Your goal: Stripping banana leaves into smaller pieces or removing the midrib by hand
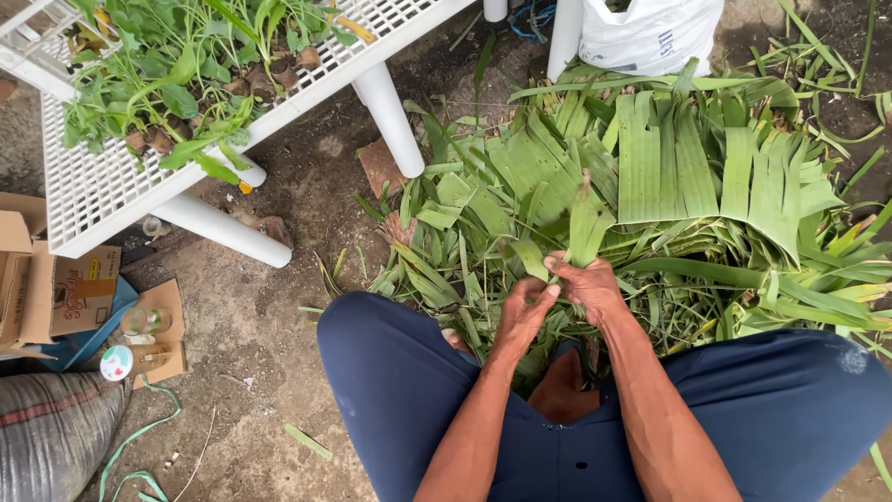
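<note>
My left hand (523,311) and my right hand (590,286) meet just above my knees, both pinching the base of a green leaf strip (583,228) that stands up from the fingers. The strip rises in front of a big heap of cut green leaves (669,177) spread on the ground ahead of me. My legs in dark blue trousers (400,390) frame the hands on both sides.
A white mesh rack (102,186) holding leafy plants (177,74) stands at upper left on white tube legs (390,116). A white plastic bag (650,33) sits at the top. Cardboard boxes (56,288), two small jars (139,339) and a grey sack (51,432) lie at left.
</note>
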